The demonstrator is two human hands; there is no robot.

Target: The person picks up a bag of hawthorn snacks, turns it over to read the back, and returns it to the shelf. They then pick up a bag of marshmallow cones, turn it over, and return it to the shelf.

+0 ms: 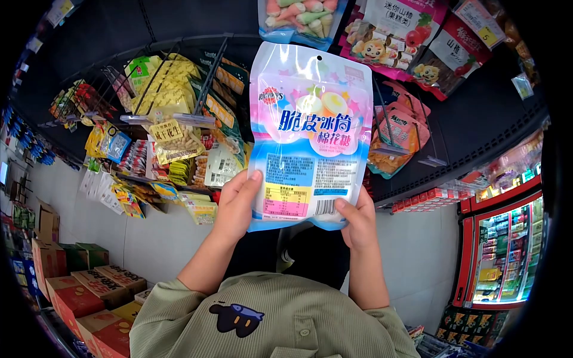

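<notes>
A pink, white and blue snack bag (pixel 310 137) with a printed back label and a barcode is held upright, facing me, at the middle of the view. My left hand (pixel 239 200) grips its lower left edge, thumb on the front. On the lower right edge, by the barcode, my right hand (pixel 357 218) is closed with its thumb on the front. The fingers behind the bag are hidden. Just above the bag hangs another bag (pixel 301 21) with pastel cone-shaped sweets.
Yellow peanut bags (pixel 176 137) hang on hooks at the left. Pink hawthorn bags (pixel 388 33) hang at the upper right, orange-pink packs (pixel 397 134) below them. Cardboard boxes (pixel 89 292) stand lower left. A lit red-framed fridge (pixel 468 256) is at the right.
</notes>
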